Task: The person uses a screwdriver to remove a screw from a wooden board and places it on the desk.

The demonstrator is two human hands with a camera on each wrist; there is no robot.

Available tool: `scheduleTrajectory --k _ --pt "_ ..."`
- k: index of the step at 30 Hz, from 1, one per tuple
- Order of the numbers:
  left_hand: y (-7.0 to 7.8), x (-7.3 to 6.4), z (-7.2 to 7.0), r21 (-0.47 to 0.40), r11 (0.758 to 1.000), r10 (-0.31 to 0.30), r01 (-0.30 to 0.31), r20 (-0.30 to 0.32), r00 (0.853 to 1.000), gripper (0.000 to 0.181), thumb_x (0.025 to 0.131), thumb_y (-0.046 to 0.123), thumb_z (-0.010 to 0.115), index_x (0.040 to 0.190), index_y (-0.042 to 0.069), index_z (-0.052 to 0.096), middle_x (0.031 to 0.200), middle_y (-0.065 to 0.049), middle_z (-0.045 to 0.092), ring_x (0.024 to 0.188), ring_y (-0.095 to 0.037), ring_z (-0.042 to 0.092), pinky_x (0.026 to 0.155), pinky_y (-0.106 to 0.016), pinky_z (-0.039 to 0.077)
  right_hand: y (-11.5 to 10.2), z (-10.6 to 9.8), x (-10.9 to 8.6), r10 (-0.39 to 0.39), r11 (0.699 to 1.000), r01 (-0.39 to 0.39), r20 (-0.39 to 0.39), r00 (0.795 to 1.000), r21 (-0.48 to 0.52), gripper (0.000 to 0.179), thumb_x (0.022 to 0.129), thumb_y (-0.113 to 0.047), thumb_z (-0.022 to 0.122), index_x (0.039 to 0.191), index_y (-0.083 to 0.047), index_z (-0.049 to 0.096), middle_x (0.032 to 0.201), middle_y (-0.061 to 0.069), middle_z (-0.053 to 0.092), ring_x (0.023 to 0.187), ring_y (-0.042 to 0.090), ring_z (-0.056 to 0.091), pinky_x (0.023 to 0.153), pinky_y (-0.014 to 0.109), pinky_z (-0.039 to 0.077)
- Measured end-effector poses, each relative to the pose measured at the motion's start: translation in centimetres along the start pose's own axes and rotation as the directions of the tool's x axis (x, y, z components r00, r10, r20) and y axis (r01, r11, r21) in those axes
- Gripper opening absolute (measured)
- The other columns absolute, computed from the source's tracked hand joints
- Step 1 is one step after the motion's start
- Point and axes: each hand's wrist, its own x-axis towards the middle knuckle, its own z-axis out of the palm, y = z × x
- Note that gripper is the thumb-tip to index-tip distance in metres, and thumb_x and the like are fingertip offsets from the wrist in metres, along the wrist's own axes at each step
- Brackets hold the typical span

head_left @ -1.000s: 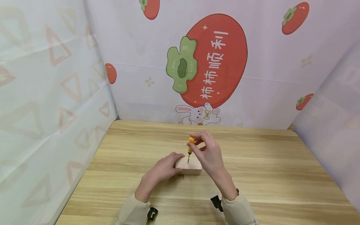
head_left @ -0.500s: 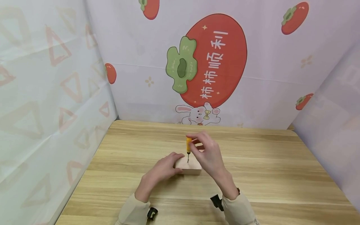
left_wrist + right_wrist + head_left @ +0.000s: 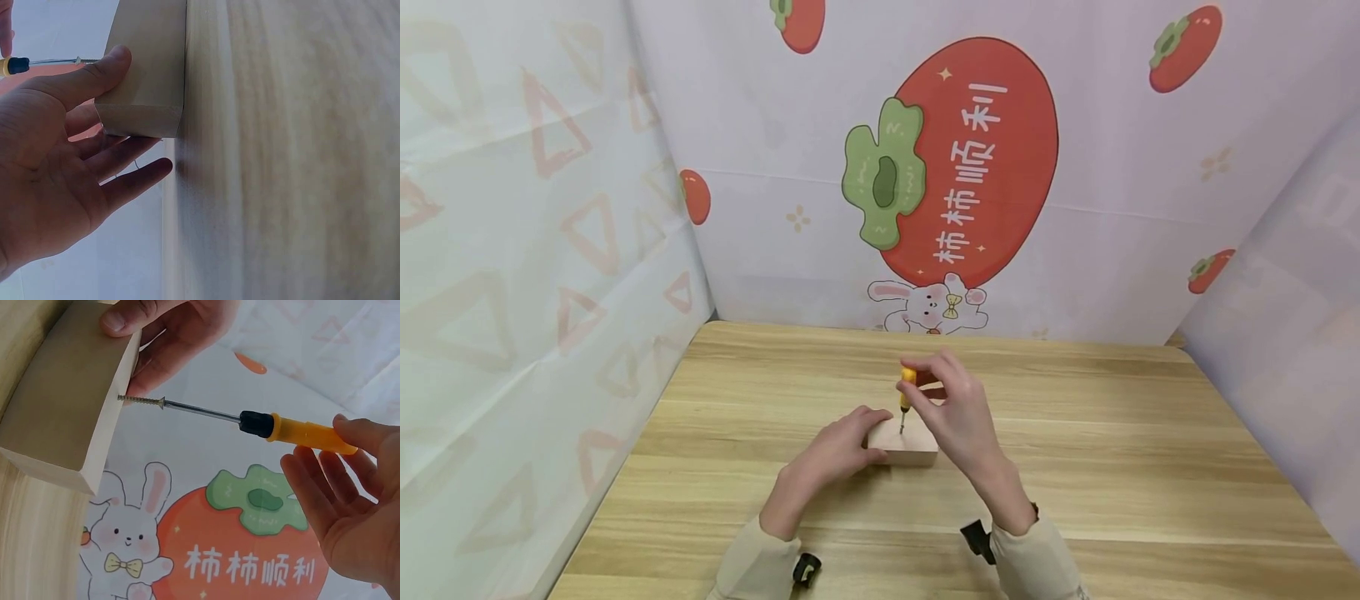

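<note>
A pale wooden block (image 3: 912, 455) lies on the table, and my left hand (image 3: 838, 446) grips its left end, thumb on the near side and fingers round the far side. From the block's top face stands a screw (image 3: 142, 400), most of its threaded shank showing. My right hand (image 3: 961, 410) pinches the yellow handle of a screwdriver (image 3: 306, 433) between thumb and fingers. The screwdriver's metal shaft meets the screw head, nearly in line with it. In the left wrist view the left thumb (image 3: 115, 62) presses the block's side; part of the screwdriver (image 3: 47, 62) shows.
The wood-grain table (image 3: 1112, 467) spreads out on all sides of the block. A white cloth backdrop (image 3: 760, 250) with printed persimmons and a rabbit rises at the table's back edge, and cloth walls stand left and right. Black straps circle both wrists.
The screwdriver's handle has swayed left to nearly upright and then tilted back right, as the right fingers shift on it. The left hand and the block stay in place.
</note>
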Motion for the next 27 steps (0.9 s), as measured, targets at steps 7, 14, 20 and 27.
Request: scheduleTrajectory --k 7,14,20,27 --pt "0.01 -0.04 -0.06 -0.001 1.000 -0.004 0.004 0.002 1.000 0.056 0.088 0.031 0.075 0.138 0.013 0.057 0.125 -0.006 0.061 0.107 -0.020 0.061 0.093 -0.043 0.050 -0.25 -0.36 0.26 -0.007 0.998 0.010 0.061 0.998 -0.056 0.032 0.088 0.000 0.072 0.118 -0.009 0.067 0.104 0.004 0.066 0.092 0.019 0.070 0.069 0.026 0.059" --pt "-0.03 -0.04 -0.02 -0.005 1.000 -0.001 0.001 0.004 1.000 0.056 0.089 0.031 0.074 0.139 0.013 0.056 0.126 -0.006 0.061 0.107 -0.020 0.061 0.092 -0.043 0.050 -0.20 -0.19 0.15 0.022 0.997 -0.019 0.035 0.999 -0.081 0.030 0.084 -0.006 0.079 0.111 -0.010 0.067 0.106 0.002 0.063 0.092 0.019 0.065 0.071 0.030 0.060" --pt "0.04 0.03 0.02 -0.005 1.000 -0.003 0.003 0.008 1.000 0.056 0.089 0.032 0.074 0.140 0.013 0.056 0.126 -0.006 0.061 0.107 -0.020 0.061 0.093 -0.043 0.050 0.07 -0.25 0.15 -0.005 0.999 0.005 -0.004 1.000 -0.039 0.030 0.082 0.000 0.078 0.110 -0.009 0.069 0.104 0.004 0.063 0.084 0.017 0.066 0.069 0.026 0.059" --pt "-0.13 0.09 0.02 -0.004 1.000 0.000 0.000 0.004 1.000 0.057 0.089 0.032 0.075 0.139 0.014 0.056 0.124 -0.005 0.061 0.105 -0.018 0.060 0.093 -0.042 0.050 -0.07 -0.53 0.33 -0.016 1.000 0.015 0.046 0.999 0.004 0.032 0.086 0.005 0.072 0.114 -0.010 0.070 0.108 0.004 0.067 0.092 0.017 0.068 0.072 0.028 0.059"
